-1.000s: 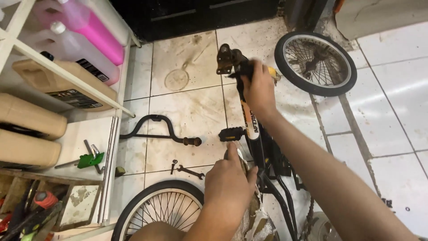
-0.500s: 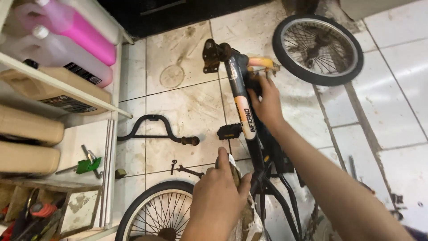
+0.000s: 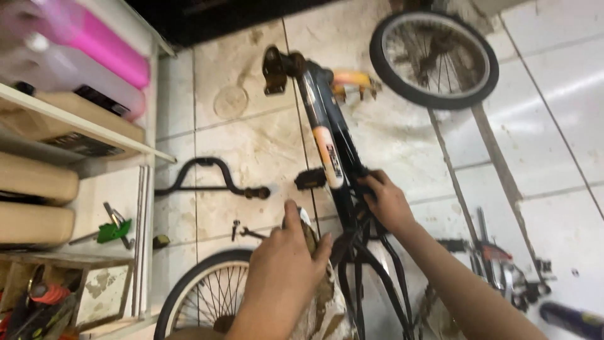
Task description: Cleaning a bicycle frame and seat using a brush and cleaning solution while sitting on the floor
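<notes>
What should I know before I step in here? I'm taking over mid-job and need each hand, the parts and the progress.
Left hand: pressing a dirty rag near the frame's lower end.
Right hand: gripping the black bike frame around its middle tubes.
Parts: frame lies on the tiled floor, wheels off; one wheel at the top, another wheel at bottom left. Handlebar lies loose on the left, small tools beside it.
Done: bike is stripped down.
Left: frame looks grimy; wheels and handlebar remain unmounted.
</notes>
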